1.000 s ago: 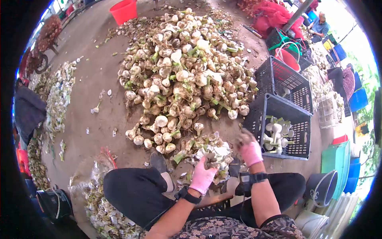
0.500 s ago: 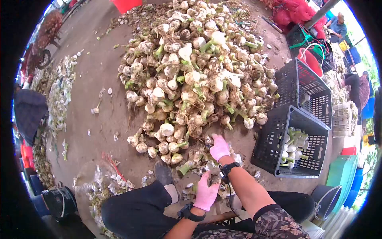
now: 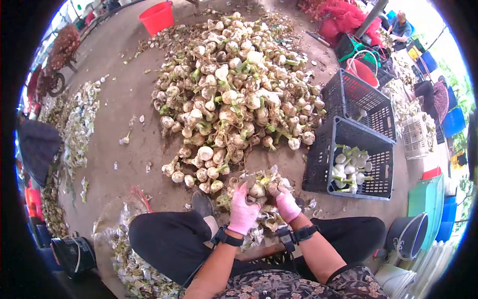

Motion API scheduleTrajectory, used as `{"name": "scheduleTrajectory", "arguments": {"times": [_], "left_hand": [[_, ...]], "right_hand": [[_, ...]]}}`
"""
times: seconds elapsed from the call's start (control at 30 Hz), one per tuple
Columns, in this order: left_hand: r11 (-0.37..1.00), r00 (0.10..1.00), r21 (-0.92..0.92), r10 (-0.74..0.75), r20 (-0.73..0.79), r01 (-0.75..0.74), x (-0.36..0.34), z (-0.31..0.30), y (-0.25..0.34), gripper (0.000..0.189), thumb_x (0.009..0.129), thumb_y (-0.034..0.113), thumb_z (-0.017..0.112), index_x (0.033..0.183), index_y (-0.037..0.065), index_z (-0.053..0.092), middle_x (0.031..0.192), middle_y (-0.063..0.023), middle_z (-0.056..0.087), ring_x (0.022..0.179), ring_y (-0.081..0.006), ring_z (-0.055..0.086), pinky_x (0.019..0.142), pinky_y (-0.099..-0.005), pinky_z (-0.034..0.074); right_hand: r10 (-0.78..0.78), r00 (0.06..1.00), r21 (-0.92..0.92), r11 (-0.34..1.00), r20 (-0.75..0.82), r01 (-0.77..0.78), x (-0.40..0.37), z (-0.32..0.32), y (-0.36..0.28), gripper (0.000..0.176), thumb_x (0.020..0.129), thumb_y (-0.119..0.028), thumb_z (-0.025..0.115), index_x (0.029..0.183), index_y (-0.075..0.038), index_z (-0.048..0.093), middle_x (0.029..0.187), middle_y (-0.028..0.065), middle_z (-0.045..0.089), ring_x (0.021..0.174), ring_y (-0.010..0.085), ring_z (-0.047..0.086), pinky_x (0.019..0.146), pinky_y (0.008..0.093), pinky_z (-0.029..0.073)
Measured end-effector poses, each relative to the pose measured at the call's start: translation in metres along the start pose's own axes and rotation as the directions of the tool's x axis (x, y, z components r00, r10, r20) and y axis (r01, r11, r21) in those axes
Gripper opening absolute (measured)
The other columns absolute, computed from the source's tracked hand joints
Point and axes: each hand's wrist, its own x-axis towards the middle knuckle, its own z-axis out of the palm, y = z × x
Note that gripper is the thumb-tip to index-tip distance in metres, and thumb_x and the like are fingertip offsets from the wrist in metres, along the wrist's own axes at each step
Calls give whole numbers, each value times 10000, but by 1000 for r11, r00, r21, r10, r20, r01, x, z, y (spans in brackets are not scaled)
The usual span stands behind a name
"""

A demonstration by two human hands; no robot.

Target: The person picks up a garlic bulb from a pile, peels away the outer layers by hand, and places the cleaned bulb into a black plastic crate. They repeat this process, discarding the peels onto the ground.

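Observation:
Between my two hands, low over the scraps by my feet, is a whitish garlic bulb [image 3: 257,191]. My left hand [image 3: 243,209], in a pink glove, curls its fingers and thumb around the bulb's left side. From the right, my right hand [image 3: 287,203], also pink-gloved, closes at the bulb; its dark fingertips partly hide what they grip. Loose garlic peels [image 3: 270,220] lie beneath the hands. A big heap of dirt-streaked garlic bulbs [image 3: 234,99] with stems and roots rises in front. Cleaned garlic bulbs [image 3: 352,167] lie in the black crate [image 3: 318,167] to the right.
Behind that crate stands another black crate [image 3: 334,94], with a red bucket [image 3: 362,73] beyond. Another red bucket [image 3: 157,18] is at the back. A dark bucket [image 3: 406,236] stands at right, a clear bag of peels [image 3: 127,244] at left. A person [image 3: 400,30] sits far right.
My right hand has drawn back from the heap's near edge, and my left has moved left and up. Both hands now meet at one garlic bulb. The view has shifted.

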Motion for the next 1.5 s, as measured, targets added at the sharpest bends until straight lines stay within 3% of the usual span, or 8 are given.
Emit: {"name": "scheduleTrajectory", "arguments": {"times": [0.03,0.2,0.47,0.7,0.9,1.2,1.43,1.5], "left_hand": [[1000,1000,-3,11,-2,-11,-2,-4,11,642,592,-58,642,1218,-8,514,1187,-191,524,1130,-331,500,982,-365,400],[987,988,53,151,-35,-149,-13,-10,34,569,582,-18,691,1135,11,564,1105,-157,550,1049,-316,544,924,-363,438],[988,992,86,127,-10,-126,-20,-24,47,541,577,2,700,1109,20,607,1159,-182,562,1061,-332,557,927,-365,445],[989,993,114,84,84,-93,-16,-24,41,533,609,30,728,1128,21,607,1135,-171,598,1085,-312,559,942,-357,440],[998,987,-39,60,149,-55,-12,-22,47,545,618,26,747,1139,7,591,1107,-139,623,1036,-230,591,916,-313,449],[740,857,-565,-29,514,364,0,-32,31,469,842,216,690,1212,-11,513,1136,-73,595,1043,-144,560,934,-298,432],[490,790,-666,-81,607,562,-5,-26,34,457,915,241,578,1276,-12,454,1210,-98,557,1122,-196,541,977,-338,424],[491,805,-680,-79,588,545,-5,-26,33,451,921,216,569,1287,-15,443,1219,-102,552,1134,-203,536,985,-345,420]], "right_hand": [[-259,955,-425,887,-141,178,-13,10,-9,507,915,-333,560,1294,-10,464,1184,107,578,1059,171,547,919,316,434],[-583,812,-369,760,-25,534,-33,40,-11,413,899,-206,613,1233,15,513,1099,62,603,966,114,561,851,257,451],[-477,873,-310,849,-100,428,-38,53,-7,357,902,-139,602,1221,8,536,1073,55,618,903,107,585,802,260,486],[-385,915,-548,743,121,385,-44,22,-18,420,926,-122,539,1315,12,451,1164,55,573,1019,112,543,905,261,438],[-566,824,-669,601,32,438,-50,23,-11,354,885,-64,561,1237,-33,548,1086,124,579,1023,211,546,913,313,413],[-617,787,-835,437,-10,333,-78,17,-23,366,823,93,535,1182,32,569,961,72,657,870,102,587,783,238,469],[-641,764,-778,516,-73,358,-80,14,-23,331,824,-12,636,1146,44,581,916,50,656,815,75,580,725,234,472],[-477,857,-502,799,-195,331,-80,18,-25,311,829,-50,661,1118,42,597,898,43,652,795,60,566,693,231,468]]}}
